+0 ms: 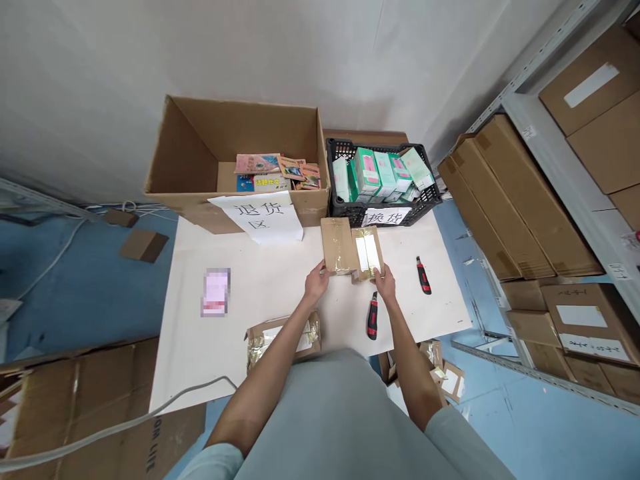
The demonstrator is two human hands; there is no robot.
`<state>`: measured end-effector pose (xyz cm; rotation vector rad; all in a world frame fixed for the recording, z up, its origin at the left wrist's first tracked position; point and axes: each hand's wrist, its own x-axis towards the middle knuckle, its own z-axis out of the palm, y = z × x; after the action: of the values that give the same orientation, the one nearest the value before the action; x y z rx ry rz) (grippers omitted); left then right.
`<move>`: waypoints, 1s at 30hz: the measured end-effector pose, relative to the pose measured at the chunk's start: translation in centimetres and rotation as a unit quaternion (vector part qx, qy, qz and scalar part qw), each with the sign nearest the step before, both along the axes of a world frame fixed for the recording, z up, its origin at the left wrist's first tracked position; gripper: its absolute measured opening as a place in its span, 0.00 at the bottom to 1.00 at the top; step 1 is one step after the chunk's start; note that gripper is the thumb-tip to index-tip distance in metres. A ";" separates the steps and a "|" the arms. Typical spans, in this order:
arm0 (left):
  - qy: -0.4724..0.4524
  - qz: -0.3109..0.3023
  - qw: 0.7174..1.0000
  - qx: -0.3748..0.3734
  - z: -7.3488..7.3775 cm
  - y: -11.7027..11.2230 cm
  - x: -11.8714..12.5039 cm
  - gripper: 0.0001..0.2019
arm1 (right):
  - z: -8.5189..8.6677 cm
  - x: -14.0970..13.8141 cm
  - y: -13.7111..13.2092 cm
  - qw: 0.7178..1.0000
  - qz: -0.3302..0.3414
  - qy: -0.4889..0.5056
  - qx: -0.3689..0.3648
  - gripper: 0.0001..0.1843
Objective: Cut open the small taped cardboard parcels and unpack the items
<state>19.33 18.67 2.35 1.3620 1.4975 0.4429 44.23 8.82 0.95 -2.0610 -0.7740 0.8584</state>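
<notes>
Two taped cardboard boxes lie side by side on the white table (pixel 280 280). My left hand (pixel 317 283) is closed on the near left corner of the larger cardboard box (pixel 337 243). On the right, my right hand (pixel 385 283) grips the near right corner of the smaller cardboard box (pixel 369 248), thumb on top; white labels show on its upper face. Just below that box lies a red and black utility knife (pixel 373 317). Another taped cardboard box (pixel 310 333) sits at the table's near edge, partly hidden by my left forearm.
At the back stand an open carton (pixel 190 207) with books and a black crate (pixel 350 212) of green-white boxes, each with a paper sign. A second utility knife (pixel 423 275) lies right, a blurred pink item (pixel 216 292) left. A cable (pixel 125 423) crosses the lower left; shelving (pixel 555 180) stands right.
</notes>
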 end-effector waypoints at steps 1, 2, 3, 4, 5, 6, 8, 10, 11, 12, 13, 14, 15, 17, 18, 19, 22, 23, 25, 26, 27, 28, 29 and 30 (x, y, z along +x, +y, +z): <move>0.008 0.012 1.000 -0.007 0.1 0.0 -0.5 0.25 | 0.0 -0.6 0.3 1.000 0.007 0.000 -0.004 0.38; 0.015 0.022 1.000 -0.011 0.2 0.0 -1.1 0.25 | 0.2 -1.2 0.6 1.000 0.015 0.003 -0.006 0.37; 0.016 0.029 0.999 -0.012 0.3 0.2 -1.6 0.24 | 0.3 -1.7 1.0 1.000 0.023 0.008 -0.008 0.37; 0.013 0.031 0.999 -0.010 0.4 0.3 -2.2 0.24 | 0.6 -2.2 1.3 0.999 0.034 0.014 -0.010 0.37; 0.006 0.030 1.000 -0.005 0.4 0.5 -2.9 0.23 | 0.9 -2.5 1.6 0.999 0.047 0.019 -0.014 0.36; -0.005 0.027 1.000 0.002 0.3 0.5 -3.7 0.23 | 1.1 -2.6 1.7 0.998 0.063 0.021 -0.019 0.36; -0.008 0.039 0.999 0.025 0.2 0.3 -5.6 0.23 | 1.5 -2.7 1.4 0.995 0.093 -0.004 -0.041 0.38; 0.008 0.071 0.994 0.077 0.0 -0.8 -8.4 0.23 | 1.6 -2.8 0.2 0.990 0.098 -0.062 -0.085 0.44; 0.019 0.091 0.990 0.110 0.0 -1.7 -10.0 0.23 | 1.5 -2.9 -0.8 0.985 0.091 -0.097 -0.113 0.48; 0.030 0.110 0.983 0.143 0.1 -2.8 -11.7 0.23 | 1.3 -3.0 -1.9 0.978 0.082 -0.130 -0.144 0.51; 0.044 0.129 0.976 0.171 0.2 -4.2 -13.5 0.23 | 1.0 -3.3 -3.2 0.969 0.075 -0.159 -0.175 0.52; 0.059 0.150 0.968 0.192 0.4 -5.6 -15.3 0.23 | 0.7 -3.6 -4.6 0.959 0.073 -0.181 -0.207 0.53; 0.075 0.171 0.961 0.203 0.5 -7.2 -16.9 0.23 | 0.3 -3.9 -6.0 0.948 0.075 -0.197 -0.237 0.53; 0.100 0.213 0.951 0.198 0.7 -10.5 -19.7 0.23 | -0.5 -4.5 -8.5 0.930 0.085 -0.211 -0.288 0.53; 0.104 0.232 0.950 0.184 0.7 -12.1 -20.7 0.23 | -0.8 -4.8 -9.5 0.925 0.089 -0.212 -0.304 0.52; 0.100 0.248 0.949 0.164 0.7 -13.5 -21.4 0.23 | -1.1 -5.0 -10.4 0.922 0.091 -0.211 -0.312 0.50; 0.055 0.271 0.955 0.103 0.4 -16.9 -22.3 0.22 | -1.7 -5.2 -11.6 0.923 0.093 -0.210 -0.309 0.43; 0.037 0.271 0.958 0.088 0.3 -17.6 -22.2 0.21 | -1.7 -5.2 -11.6 0.928 0.098 -0.204 -0.296 0.41; 0.004 0.268 0.961 0.074 0.2 -18.6 -21.6 0.21 | -1.6 -5.1 -11.5 0.946 0.114 -0.167 -0.252 0.35; -0.013 0.266 0.961 0.074 0.2 -18.8 -21.2 0.21 | -1.3 -5.1 -11.3 0.959 0.118 -0.132 -0.223 0.32; -0.028 0.266 0.961 0.076 0.2 -19.0 -20.7 0.21 | -0.9 -5.1 -11.2 0.970 0.124 -0.087 -0.191 0.29; -0.043 0.264 0.961 0.076 0.2 -19.1 -20.1 0.20 | -0.3 -5.1 -11.0 0.977 0.132 -0.037 -0.161 0.27; -0.054 0.257 0.962 0.075 0.2 -19.2 -19.6 0.18 | 0.5 -5.2 -10.8 0.981 0.143 0.012 -0.133 0.27; -0.061 0.245 0.965 0.073 0.3 -19.2 -19.0 0.16 | 1.4 -5.4 -10.5 0.980 0.160 0.055 -0.107 0.28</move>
<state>0.32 -0.55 2.64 1.0394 1.7217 0.9466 38.82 -1.71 2.33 -2.0814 -1.0070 1.2725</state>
